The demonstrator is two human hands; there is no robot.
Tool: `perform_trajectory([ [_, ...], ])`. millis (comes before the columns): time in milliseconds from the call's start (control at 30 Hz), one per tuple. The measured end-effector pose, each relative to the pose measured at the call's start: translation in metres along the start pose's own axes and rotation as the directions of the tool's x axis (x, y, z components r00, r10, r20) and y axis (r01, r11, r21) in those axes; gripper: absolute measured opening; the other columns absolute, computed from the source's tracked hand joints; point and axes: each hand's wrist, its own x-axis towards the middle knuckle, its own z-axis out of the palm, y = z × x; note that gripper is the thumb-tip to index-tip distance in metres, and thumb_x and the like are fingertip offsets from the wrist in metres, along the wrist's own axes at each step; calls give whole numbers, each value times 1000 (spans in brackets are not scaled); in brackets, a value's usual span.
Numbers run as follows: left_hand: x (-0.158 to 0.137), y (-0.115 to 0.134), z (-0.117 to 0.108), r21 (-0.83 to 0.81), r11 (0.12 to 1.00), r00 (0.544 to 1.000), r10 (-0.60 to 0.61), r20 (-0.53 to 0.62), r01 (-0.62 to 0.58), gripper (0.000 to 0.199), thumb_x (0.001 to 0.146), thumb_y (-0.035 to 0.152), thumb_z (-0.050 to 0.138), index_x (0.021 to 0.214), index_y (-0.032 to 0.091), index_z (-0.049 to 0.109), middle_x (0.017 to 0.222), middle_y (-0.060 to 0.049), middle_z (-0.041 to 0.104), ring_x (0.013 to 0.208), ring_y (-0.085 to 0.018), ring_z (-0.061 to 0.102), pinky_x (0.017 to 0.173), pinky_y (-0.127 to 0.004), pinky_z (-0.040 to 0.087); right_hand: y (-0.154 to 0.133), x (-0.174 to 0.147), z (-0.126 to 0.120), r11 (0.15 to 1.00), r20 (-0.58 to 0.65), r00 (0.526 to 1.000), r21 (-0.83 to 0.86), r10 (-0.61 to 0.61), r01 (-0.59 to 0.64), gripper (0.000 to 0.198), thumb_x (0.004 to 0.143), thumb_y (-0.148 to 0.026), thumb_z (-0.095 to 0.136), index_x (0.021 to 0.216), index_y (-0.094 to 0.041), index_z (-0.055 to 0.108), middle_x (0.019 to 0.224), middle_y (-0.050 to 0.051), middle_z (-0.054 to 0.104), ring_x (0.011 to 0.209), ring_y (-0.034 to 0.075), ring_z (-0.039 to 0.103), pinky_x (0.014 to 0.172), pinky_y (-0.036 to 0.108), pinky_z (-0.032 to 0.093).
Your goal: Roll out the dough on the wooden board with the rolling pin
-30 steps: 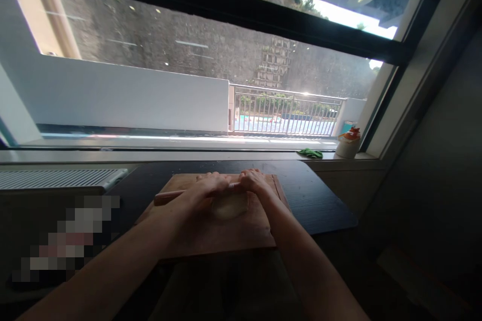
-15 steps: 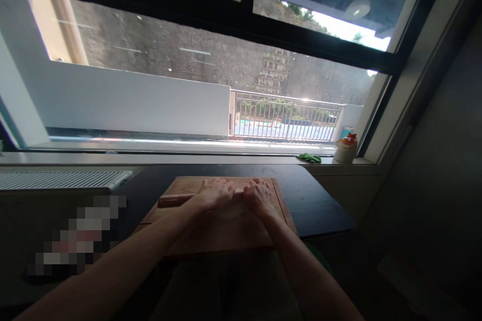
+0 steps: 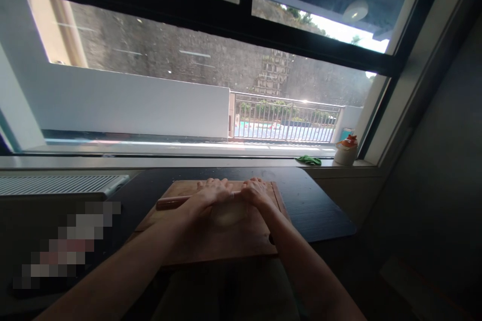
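A brown rolling pin (image 3: 171, 202) is laid crosswise on the wooden board (image 3: 222, 248), at the far edge of a pale, flat round of dough (image 3: 229, 214). It is covered near its middle by the left hand (image 3: 214, 191) and toward its right end by the right hand (image 3: 256, 191); whether the fingers are closed round it or merely laid over it cannot be told. The pin can be judged stiff, fairly light and smooth enough to be turned under the palms, best held evenly on both sides of the dough. The dough should be treated as soft, easily stretched or torn, and best lifted by its rim.
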Motion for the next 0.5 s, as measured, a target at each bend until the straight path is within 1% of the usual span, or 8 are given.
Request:
perform_trajectory([
  [100, -20, 5, 2, 17, 996, 996, 84, -16, -83, 48, 91, 48, 26, 119, 25, 57, 130, -12, 54, 120, -33, 45, 100, -60, 26, 1, -28, -1, 1000, -67, 997, 20, -22, 24, 38, 92, -32, 30, 108, -16, 61, 118, 11, 57, 114, 25, 46, 98, 38, 32],
  [167, -31, 6, 4, 26, 993, 994, 111, -16, -111, 48, 92, 47, 26, 123, 26, 55, 136, -10, 50, 126, -33, 39, 102, -61, 22, 1, -47, -1, 999, -102, 994, 24, -33, 35, 39, 93, -28, 26, 110, -17, 59, 122, 10, 55, 119, 22, 43, 100, 36, 30],
  [233, -39, 5, 8, 25, 991, 991, 128, -25, -128, 50, 92, 47, 24, 130, 26, 49, 142, -9, 44, 131, -33, 33, 104, -63, 18, 1, -63, 2, 999, -129, 991, 24, -40, 44, 39, 94, -28, 25, 116, -18, 56, 129, 10, 51, 126, 21, 37, 104, 37, 25],
  [300, -42, 4, 9, 18, 989, 988, 149, -33, -148, 51, 92, 45, 22, 132, 26, 47, 144, -9, 41, 133, -33, 31, 104, -64, 15, 1, -72, 3, 999, -142, 989, 24, -41, 45, 42, 96, -30, 23, 126, -18, 50, 137, 10, 45, 132, 20, 30, 108, 40, 20],
  [333, -41, 4, 10, 14, 987, 987, 159, -36, -159, 51, 92, 44, 21, 131, 25, 49, 143, -9, 42, 132, -32, 32, 103, -65, 16, 1, -73, 3, 999, -145, 989, 22, -41, 45, 42, 96, -30, 23, 128, -18, 48, 139, 10, 43, 134, 20, 28, 109, 41, 18],
  [400, -34, 3, 8, 14, 986, 985, 169, -32, -168, 48, 92, 44, 23, 123, 26, 55, 139, -10, 47, 129, -34, 36, 100, -68, 18, 0, -65, 1, 999, -130, 991, -6, -44, 44, 43, 96, -30, 22, 125, -18, 51, 139, 10, 45, 136, 22, 25, 109, 45, 17],
  [467, -22, 2, 6, 18, 989, 989, 148, -17, -148, 48, 89, 49, 29, 116, 25, 60, 133, -13, 52, 125, -37, 40, 97, -69, 21, -3, -48, -4, 997, -58, 997, -66, -54, 51, 42, 95, -30, 24, 114, -19, 60, 135, 11, 49, 136, 26, 23, 108, 51, 15],
  [500, -16, 1, 4, 18, 991, 991, 135, -11, -135, 50, 87, 53, 32, 115, 24, 60, 130, -14, 54, 122, -38, 42, 95, -69, 23, -5, -36, -6, 994, -4, 998, -95, -60, 60, 40, 94, -33, 29, 109, -20, 64, 132, 12, 52, 137, 28, 23, 107, 55, 14],
])
